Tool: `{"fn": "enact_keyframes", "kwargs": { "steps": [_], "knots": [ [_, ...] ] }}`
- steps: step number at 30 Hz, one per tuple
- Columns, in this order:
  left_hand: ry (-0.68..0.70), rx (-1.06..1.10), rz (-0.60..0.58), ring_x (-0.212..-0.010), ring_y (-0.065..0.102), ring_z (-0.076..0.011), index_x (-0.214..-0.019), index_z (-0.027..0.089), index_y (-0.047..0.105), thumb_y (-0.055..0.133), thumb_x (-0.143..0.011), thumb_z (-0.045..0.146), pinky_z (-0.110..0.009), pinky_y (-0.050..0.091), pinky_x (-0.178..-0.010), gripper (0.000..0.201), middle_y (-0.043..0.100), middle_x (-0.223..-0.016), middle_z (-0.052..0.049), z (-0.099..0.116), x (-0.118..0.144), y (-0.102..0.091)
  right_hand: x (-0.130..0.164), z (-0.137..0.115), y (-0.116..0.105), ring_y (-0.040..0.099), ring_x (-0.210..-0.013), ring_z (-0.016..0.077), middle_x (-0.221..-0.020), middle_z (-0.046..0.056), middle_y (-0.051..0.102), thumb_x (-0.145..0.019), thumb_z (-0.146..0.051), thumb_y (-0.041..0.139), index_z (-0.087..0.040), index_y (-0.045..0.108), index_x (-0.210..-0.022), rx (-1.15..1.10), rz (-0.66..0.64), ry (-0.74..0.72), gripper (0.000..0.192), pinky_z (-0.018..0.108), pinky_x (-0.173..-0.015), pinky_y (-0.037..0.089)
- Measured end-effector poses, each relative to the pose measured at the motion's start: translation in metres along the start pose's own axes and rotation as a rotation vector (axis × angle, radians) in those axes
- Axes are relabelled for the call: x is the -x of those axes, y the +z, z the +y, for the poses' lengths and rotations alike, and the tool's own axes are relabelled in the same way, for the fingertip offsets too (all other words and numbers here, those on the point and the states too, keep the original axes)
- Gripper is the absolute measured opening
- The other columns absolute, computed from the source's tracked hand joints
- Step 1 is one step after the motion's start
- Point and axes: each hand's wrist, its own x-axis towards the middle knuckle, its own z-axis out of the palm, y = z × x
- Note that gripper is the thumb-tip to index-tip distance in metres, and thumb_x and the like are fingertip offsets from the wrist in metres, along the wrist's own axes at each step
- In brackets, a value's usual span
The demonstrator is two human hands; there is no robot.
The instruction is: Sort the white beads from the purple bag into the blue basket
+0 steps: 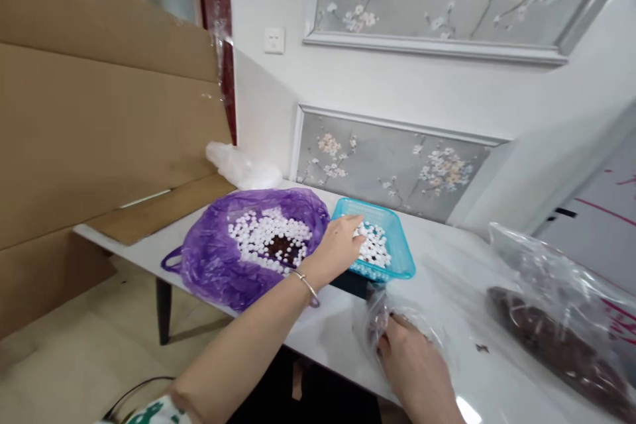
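Observation:
My left hand [340, 248] reaches over the left rim of a turquoise plastic basket [400, 245]. Its fingers are bent together beside the small white balls [375, 245] in the basket; whatever they pinch is hidden. A bracelet circles that wrist. Lower right, my right hand [410, 354] has its fingers closed at a crumpled clear plastic bag [375, 318] on the table, and the bag partly covers the fingertips. Left of the basket lies a spread purple plastic bag [211, 262], holding many white balls [263, 235] around a dark brown patch.
The white table [447, 278] stands against a wall with framed floral panels. On its right lies a large clear bag of dark brown material [556, 344], with a tiny brown piece [481, 348] nearby. Cardboard [109, 126] rises at the left, next to a whitish plastic bag [246, 165].

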Motion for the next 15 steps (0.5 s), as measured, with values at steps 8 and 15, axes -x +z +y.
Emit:
{"fn": "enact_keyframes", "kwargs": {
  "steps": [8,15],
  "knots": [
    [-0.129,-0.461,-0.196,-0.102,0.066,-0.0243,-0.096,0.016,0.074,0.06,-0.087,0.018,-0.042,0.047,-0.097,0.017,0.074,-0.105,-0.01,-0.049,0.008,-0.112,0.01,0.017,0.002,0.071,-0.077,0.0188,-0.094,0.007,0.072,-0.09,-0.019,0.039,-0.024,0.071,-0.08,-0.181,0.106,0.021,0.034,0.025,-0.064,0.053],
    [-0.273,-0.718,-0.309,-0.102,0.063,-0.0237,-0.119,0.017,0.059,0.058,-0.092,0.031,-0.045,0.054,-0.085,0.031,0.062,-0.122,-0.01,-0.104,0.021,-0.141,0.012,0.009,-0.001,0.067,-0.062,0.0218,-0.074,0.002,0.07,-0.087,-0.027,0.049,-0.026,0.062,-0.075,-0.23,0.159,0.132,0.018,0.03,-0.053,0.049]
  ]
}}
